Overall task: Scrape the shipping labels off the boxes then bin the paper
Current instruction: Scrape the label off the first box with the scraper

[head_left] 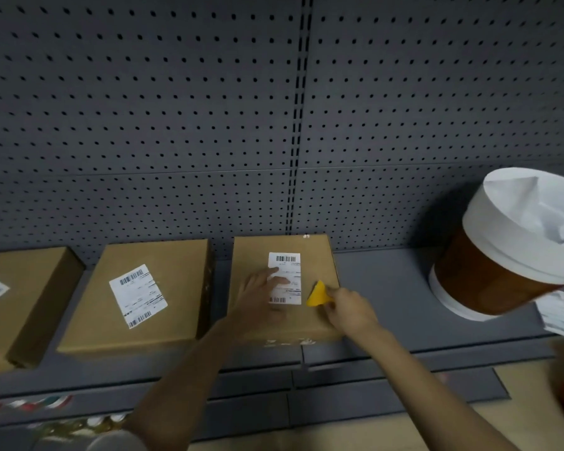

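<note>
Pinning label (285,277), left hand (258,296); right hand (347,309) gripping scraper (318,294).

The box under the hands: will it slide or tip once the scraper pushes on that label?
The box looks low, wide and flat on the shelf, so tipping seems unlikely. It may slide on the smooth shelf, but the left hand resting on it should help. The yellow scraper is in the right hand.
</note>
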`<action>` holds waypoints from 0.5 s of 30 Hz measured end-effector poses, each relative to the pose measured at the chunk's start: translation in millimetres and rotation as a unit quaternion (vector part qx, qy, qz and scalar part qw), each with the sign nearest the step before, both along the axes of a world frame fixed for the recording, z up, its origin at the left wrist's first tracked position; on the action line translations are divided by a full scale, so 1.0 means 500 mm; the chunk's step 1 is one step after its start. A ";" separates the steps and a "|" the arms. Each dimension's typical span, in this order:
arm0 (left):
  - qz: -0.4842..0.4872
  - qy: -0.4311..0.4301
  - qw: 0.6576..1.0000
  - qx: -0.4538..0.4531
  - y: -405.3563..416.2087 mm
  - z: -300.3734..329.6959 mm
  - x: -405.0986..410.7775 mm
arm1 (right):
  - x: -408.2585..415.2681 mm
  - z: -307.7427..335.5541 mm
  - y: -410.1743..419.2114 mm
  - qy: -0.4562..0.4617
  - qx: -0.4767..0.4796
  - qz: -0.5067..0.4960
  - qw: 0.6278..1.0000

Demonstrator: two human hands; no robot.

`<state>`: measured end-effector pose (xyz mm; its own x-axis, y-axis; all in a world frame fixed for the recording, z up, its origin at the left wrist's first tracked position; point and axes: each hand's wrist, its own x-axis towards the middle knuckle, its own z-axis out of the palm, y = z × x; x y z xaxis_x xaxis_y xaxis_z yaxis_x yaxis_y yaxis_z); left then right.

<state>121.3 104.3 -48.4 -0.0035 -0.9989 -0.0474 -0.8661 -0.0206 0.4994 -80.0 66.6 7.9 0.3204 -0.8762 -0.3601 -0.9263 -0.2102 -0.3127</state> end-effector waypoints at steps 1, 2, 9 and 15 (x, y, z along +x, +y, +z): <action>-0.010 0.007 1.000 0.002 -0.004 -0.003 0.005 | 0.005 -0.002 0.002 0.001 0.001 -0.009 1.000; -0.018 0.016 1.000 0.005 -0.007 -0.009 0.007 | 0.010 -0.003 0.004 0.001 0.002 -0.017 1.000; 0.003 0.065 0.998 -0.019 -0.017 -0.042 0.005 | 0.047 -0.017 -0.002 0.018 0.003 -0.055 0.998; -0.002 0.072 0.997 -0.017 -0.018 -0.046 0.008 | 0.046 -0.012 0.006 -0.017 0.045 -0.110 0.993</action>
<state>125.3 95.3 -71.4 -0.0127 -0.9998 -0.0122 -0.7850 0.0024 0.6195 -56.9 69.3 2.0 0.1377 -0.8911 -0.4323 -0.9354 0.0264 -0.3525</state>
